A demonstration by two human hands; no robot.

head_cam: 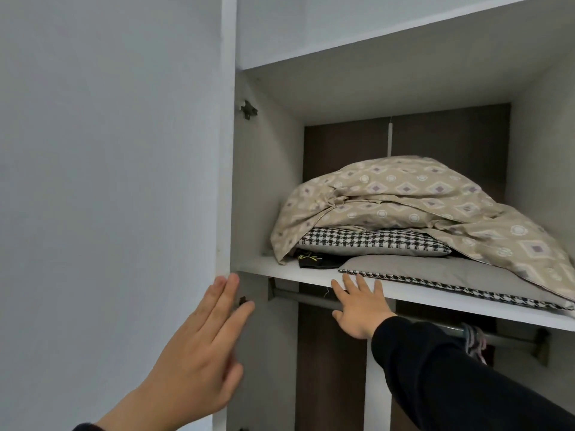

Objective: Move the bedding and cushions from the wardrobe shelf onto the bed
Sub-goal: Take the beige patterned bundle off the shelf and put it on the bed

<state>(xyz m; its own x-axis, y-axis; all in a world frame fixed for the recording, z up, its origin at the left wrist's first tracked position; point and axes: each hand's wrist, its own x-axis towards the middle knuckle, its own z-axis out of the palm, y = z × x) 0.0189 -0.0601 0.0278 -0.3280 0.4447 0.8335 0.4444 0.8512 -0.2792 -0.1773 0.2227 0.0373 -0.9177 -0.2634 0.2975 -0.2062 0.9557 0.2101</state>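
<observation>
Two cushions and a duvet sit stacked on the wardrobe shelf [311,273], above a hanging rail [317,301]. The beige patterned duvet [404,197] lies bundled on top and drapes down to the right. Under it is a houndstooth cushion [370,241], and nearest you a grey cushion with houndstooth trim [435,275], whose near edge overhangs the shelf front. A small dark folded cloth [317,259] lies at the left, beneath the upper cushion. The bed is not in view.

Your left hand [199,346] is open and flat, its fingertips against the edge of the open wardrobe door [109,181], holding nothing. Your right hand [361,309] is open with fingers spread, just below the shelf front near the grey cushion's left corner, also empty.

Nothing has been lifted yet, so the step looks like a first reach. The duvet is soft and loose and would likely spill if pulled by one corner. Consider taking it first: slide both open hands under the bundle from the near side, gather the trailing right part inward, then lift it clear of the shelf front. Otherwise, support the grey cushion from beneath and carry the whole stack level.
</observation>
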